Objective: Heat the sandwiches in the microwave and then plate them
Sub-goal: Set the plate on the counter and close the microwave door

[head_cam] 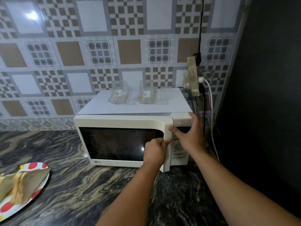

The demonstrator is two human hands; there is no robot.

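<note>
**Microwave door gripped at its handle edge**

Head view: the white microwave is seen at the centre of the dark marbled counter, its door shut or very nearly shut. The left hand is clenched on the door's right-hand edge, fingers curled round the handle strip. At about 2 o'clock from it, the right hand is laid flat over the control panel, fingers released and spread, the thumb hooked on the top corner, seemingly to brace the oven. Two clear plastic sandwich packs are seen lying side by side on the microwave's roof, at 12 o'clock. At 8 o'clock, near the frame's edge, a red-spotted plate is seen carrying sandwiches, cut into wedges.

The step in hand is judged to be opening the door. Whether the sandwiches have been heated cannot be told. A steady outward pull is called for next, with the body held still.
</note>
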